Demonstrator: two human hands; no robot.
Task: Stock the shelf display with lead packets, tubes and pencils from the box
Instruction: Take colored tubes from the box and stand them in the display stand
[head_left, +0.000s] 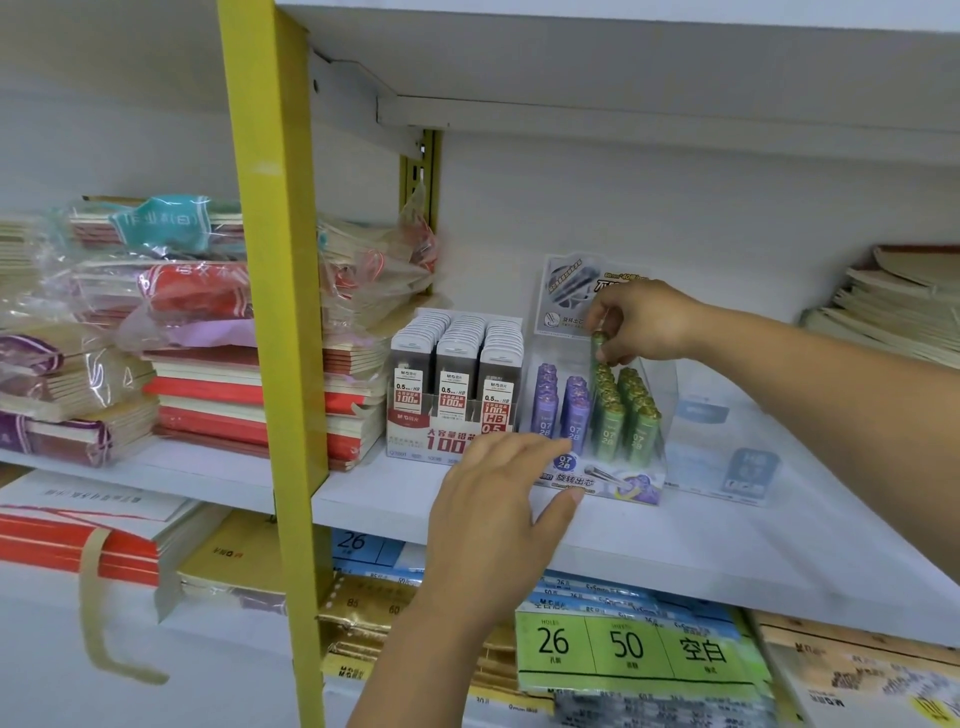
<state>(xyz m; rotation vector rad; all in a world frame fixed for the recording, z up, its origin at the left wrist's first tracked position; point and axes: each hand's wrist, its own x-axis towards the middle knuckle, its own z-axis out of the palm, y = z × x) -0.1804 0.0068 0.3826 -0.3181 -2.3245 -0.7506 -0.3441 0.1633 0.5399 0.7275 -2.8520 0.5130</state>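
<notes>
**Right hand pinches a green tube over the display; left hand is open at its front**

Nearest the camera, below the shelf (701, 545), lie packs of paper, one with a green label (628, 649) printed 26 and 50.

Above them the left hand (493, 519) rises from a bare forearm that comes up from the bottom edge. Its palm faces away from the camera, the fingers are straight and slightly spread, and the thumb points out to the right. It holds nothing. The fingertips overlap the lower front of the clear display case (662, 384); whether they touch it cannot be told.

The case stands on the white shelf. It holds two rows of purple tubes (574, 410) on its left and two rows of green tubes (641, 426) on its right, all upright. Just beside it on the left, a carton (415, 452) holds three rows of grey lead packets (452, 364), packed tight.

The right arm reaches in from the right edge, across the shelf, with the wrist bent down. The right hand (647, 322) hangs over the back of the case, fingers curled, thumb and fingertips pinching the upper part of one green tube (597, 347). That tube stands upright at the back of the green rows, higher than its neighbours.

Behind the hand rises the case's printed backing card (566, 286). Farther left, past the yellow upright (275, 312), are stacked notebooks (218, 405); more stacks (893, 306) sit at the far right.
</notes>
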